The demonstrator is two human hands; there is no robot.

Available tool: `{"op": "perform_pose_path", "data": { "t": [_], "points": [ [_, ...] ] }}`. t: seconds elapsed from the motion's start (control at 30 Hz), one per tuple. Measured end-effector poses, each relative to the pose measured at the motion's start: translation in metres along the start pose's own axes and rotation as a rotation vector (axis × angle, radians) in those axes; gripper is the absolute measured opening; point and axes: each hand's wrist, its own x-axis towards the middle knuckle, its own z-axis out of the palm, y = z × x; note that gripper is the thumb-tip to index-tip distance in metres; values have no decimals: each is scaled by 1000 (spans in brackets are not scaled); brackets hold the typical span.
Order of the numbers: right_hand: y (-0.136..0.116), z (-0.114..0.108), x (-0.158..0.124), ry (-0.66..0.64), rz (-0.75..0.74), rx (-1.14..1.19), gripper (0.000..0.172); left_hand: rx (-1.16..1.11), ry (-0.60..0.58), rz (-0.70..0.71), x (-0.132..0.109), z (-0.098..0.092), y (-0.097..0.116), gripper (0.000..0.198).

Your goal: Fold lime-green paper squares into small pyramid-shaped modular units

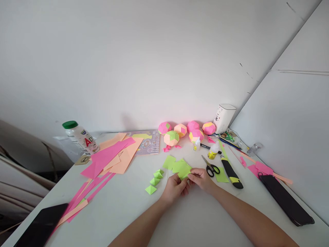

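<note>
My left hand (173, 188) and my right hand (202, 179) are close together over the white table, fingers closed on a green paper piece (184, 172) between them. Other flat green paper pieces (169, 162) lie just beyond, partly overlapped by the held one. Left of my left hand, several small folded green pyramids (150, 189) stand in a slanting row. Black-handled scissors (211, 168) lie open to the right of my right hand, beside a green paper square (221, 175) and a black and yellow cutter (231, 173).
Several paper balls (171, 138) stand near the wall, with glue bottles (213, 151) in front. Pink and orange sheets (108, 154), a white bottle (81, 137) and a dark phone (41, 224) are left; a black case (285, 199) lies right.
</note>
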Motion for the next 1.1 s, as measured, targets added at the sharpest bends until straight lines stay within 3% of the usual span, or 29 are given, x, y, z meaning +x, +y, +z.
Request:
{"op": "perform_pose_path", "data": {
  "t": [0.53,0.73,0.97,1.1],
  "points": [
    [-8,5,-4,-166,55,129,7,4,-25,-2,-1,0,-2,18],
    [-2,2,-2,-87,133,146,3,-50,-43,-19,1,-3,-2,15],
    [3,-6,3,-18,134,303,14,-117,11,-23,2,-7,-2,21],
    [0,-4,2,-81,113,251,17,-132,-2,-4,3,-7,-3,23]
  ]
}}
